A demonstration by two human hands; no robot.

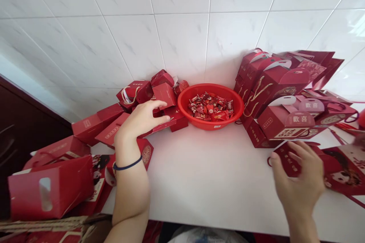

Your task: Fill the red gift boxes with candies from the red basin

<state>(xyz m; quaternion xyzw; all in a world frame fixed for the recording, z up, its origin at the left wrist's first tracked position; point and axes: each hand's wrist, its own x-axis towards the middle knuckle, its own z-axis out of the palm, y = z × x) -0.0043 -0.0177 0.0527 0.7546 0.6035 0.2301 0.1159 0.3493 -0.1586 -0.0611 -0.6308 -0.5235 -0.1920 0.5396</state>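
Note:
My left hand point(144, 117) reaches over the pile of red boxes at the left, thumb and fingers apart. Its fingertips are close to a red cardboard box point(164, 95); whether they touch it I cannot tell. At the right, my right hand point(302, 176) is spread beside a dark red gift box point(288, 159) with pale lettering, and nothing shows in its grasp. Part of that box is hidden behind the fingers. Between the hands, against the wall, stands a red plastic basin point(184, 111) holding many small red-wrapped candies point(211, 107).
Closed gift boxes point(285, 79) with rope handles are stacked at the back right. Loose red boxes point(51, 190) extend down the left side of the white table point(205, 182). A tiled wall point(182, 41) rises behind. Another hand point(359, 140) shows partly at the right edge.

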